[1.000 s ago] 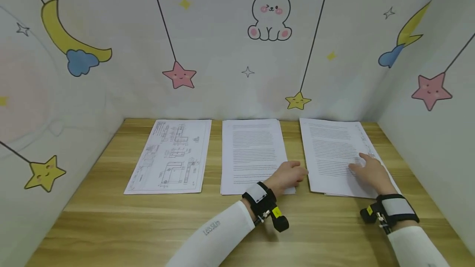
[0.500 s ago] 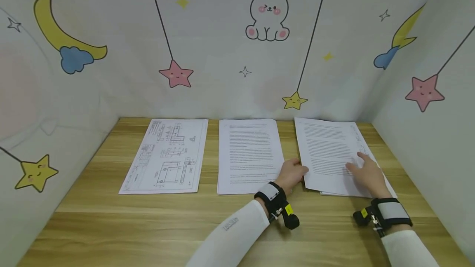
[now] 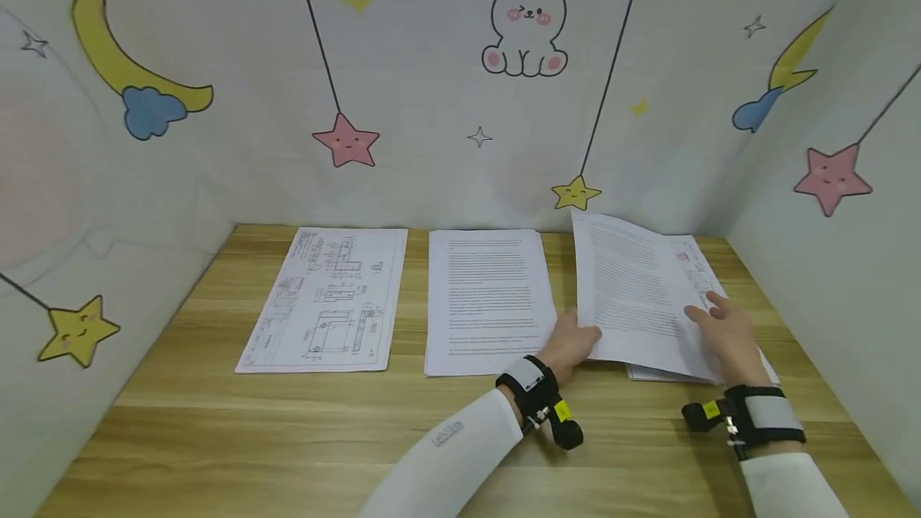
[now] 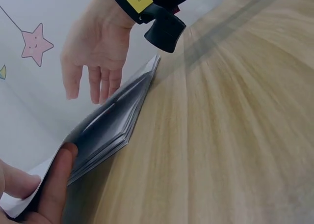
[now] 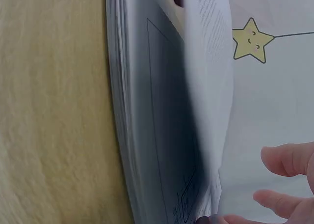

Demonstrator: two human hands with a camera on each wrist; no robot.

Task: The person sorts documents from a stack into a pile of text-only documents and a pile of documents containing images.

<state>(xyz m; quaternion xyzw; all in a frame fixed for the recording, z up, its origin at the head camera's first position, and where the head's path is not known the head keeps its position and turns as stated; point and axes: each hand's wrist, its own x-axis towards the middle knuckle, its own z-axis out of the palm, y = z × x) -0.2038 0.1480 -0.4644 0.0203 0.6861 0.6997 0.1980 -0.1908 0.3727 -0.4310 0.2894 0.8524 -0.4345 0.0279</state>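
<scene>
My left hand (image 3: 571, 344) pinches the left edge of a printed text sheet (image 3: 629, 294) at the top of the right-hand paper stack (image 3: 687, 250). In the left wrist view its thumb lies on top of the paper, a finger (image 4: 55, 182) underneath. That left side bows up off the stack, and a page with line drawings shows beneath in the right wrist view. My right hand (image 3: 730, 338) is over the sheet's right part with fingers extended and apart; in the left wrist view the same right hand (image 4: 98, 47) hangs above the stack.
A middle stack of text pages (image 3: 489, 302) lies just left of my left hand. Farther left is a stack topped by a technical drawing (image 3: 324, 302). All rest on a wooden table (image 3: 288, 438) bounded by white walls (image 3: 432, 86) with cartoon prints.
My left hand has moved from beside the middle stack to the right stack's left edge and gripped the sheet. The sheet's left side has lifted and curled. The right hand stays near the same spot.
</scene>
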